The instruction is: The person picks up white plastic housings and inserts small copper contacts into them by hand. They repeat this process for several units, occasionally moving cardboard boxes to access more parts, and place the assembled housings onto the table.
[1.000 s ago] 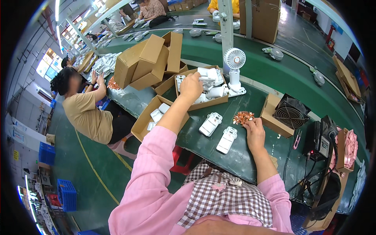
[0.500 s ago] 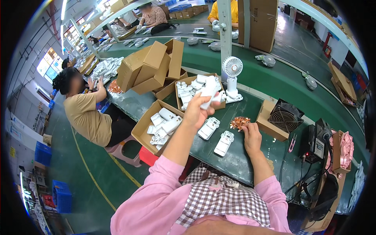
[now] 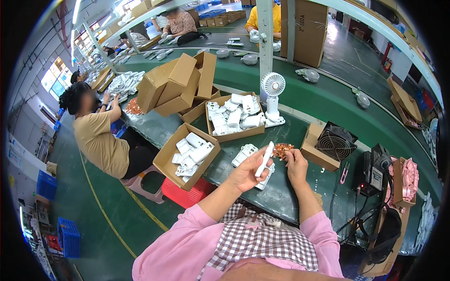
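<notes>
One white plastic part [image 3: 266,158] in left hand [image 3: 245,174]; grip closed, thumb and fingers on part. Part tilted, upper end projecting past fingers toward pile of small copper-coloured pieces [image 3: 282,151]. Part raised above surface [image 3: 219,172]. Right hand [image 3: 296,169]: fingertips at right edge of pile; cannot tell whether grip is closed on piece. Two white casings [image 3: 243,153] on surface, partly hidden by left hand and part. Open carton [image 3: 240,135] of white parts beyond; white fan [image 3: 273,85] just beside carton.

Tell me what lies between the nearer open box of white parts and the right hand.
Head view: the left hand holding a white part, plus two white housings partly hidden behind it.
</notes>
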### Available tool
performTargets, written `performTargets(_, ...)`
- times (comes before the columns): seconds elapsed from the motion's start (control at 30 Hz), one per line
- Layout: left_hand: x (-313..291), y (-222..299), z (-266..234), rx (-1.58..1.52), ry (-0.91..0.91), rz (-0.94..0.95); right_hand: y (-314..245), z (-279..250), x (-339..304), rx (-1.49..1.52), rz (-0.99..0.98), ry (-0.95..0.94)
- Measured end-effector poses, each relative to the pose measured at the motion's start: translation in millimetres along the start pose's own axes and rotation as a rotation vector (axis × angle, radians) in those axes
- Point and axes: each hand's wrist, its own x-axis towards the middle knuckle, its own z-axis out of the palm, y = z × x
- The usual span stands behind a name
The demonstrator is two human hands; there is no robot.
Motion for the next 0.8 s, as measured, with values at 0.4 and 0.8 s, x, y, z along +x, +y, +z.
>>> performTargets(0.4,-11,-29,-3,0.329,0.208,-0.186,-9,-43,-21,-0.171,-0.001,-0.17)
performTargets(0.8,-15,-47,-10,0.461,0.217,-0.226,-18,-57,-43,-0.293,-0.134,-0.234)
